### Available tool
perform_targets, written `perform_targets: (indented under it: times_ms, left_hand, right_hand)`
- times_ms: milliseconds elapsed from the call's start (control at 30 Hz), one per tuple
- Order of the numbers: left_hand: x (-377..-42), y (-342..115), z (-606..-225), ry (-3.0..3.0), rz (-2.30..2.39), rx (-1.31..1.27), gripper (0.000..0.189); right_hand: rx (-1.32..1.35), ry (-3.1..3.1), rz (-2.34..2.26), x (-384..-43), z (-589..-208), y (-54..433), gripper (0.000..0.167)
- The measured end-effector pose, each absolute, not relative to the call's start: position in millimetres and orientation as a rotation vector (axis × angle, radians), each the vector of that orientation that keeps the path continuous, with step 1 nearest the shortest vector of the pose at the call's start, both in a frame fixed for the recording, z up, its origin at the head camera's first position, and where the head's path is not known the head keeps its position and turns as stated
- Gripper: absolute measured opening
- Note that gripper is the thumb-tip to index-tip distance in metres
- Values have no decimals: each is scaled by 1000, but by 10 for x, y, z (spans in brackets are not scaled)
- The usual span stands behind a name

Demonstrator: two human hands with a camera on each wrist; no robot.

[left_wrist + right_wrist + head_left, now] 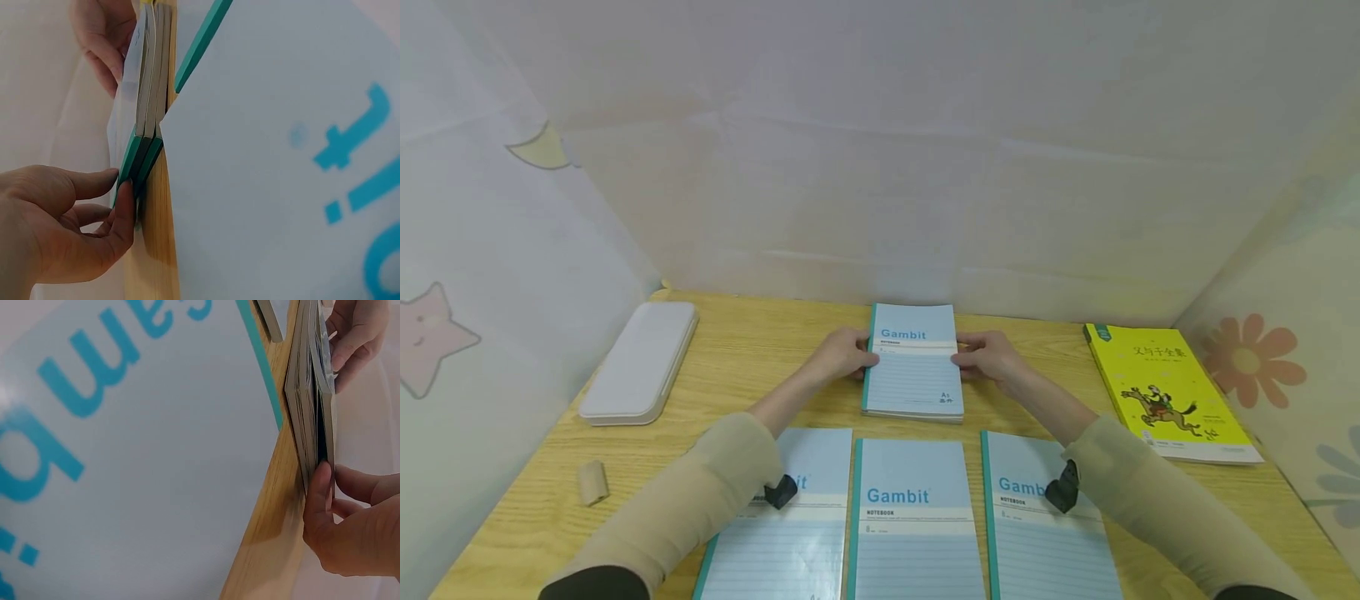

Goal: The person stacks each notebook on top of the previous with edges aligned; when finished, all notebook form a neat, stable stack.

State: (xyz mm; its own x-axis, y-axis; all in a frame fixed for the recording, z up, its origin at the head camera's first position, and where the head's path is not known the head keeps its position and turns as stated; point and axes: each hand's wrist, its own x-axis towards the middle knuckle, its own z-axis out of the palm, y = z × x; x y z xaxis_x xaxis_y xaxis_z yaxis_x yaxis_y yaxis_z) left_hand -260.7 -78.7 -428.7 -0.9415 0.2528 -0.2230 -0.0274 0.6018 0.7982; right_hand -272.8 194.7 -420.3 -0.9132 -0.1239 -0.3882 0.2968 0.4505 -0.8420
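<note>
A small stack of pale blue Gambit notebooks [913, 379] with green spines lies flat at the back middle of the table. The left hand [841, 353] holds the top notebook at its spine edge, pinching it between thumb and fingers. On the opposite edge, the right hand [992, 358] pinches the same notebook. A narrow dark gap shows under that notebook [329, 419] in the right wrist view, close to the right fingertips. The lower notebooks [156, 75] rest on the wood in the left wrist view.
Three larger Gambit notebooks lie in a row in front: left [782, 550], middle [917, 554] and right [1048, 558], the outer ones partly under the forearms. A white case [640, 358] and a small beige block [592, 482] are at left, a yellow book [1165, 375] at right.
</note>
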Motion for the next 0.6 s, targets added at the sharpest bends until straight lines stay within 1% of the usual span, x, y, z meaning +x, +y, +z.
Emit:
perform_targets:
  times_ms: [267,467,600]
  left_hand:
    - [-2598,-763,-4281,2549,1239,200,34]
    - [-2598,-746,-4279,2556,1227,194,42]
    - [-2590,-739,-4277,2567,1220,192,41]
  right_hand:
    - [116,2348,-1415,-2715,-4206,1947,59]
    - [77,2370,-1401,-2709,-4205,1949,58]
    - [66,2386,-1381,-2704,-4212,1945,55]
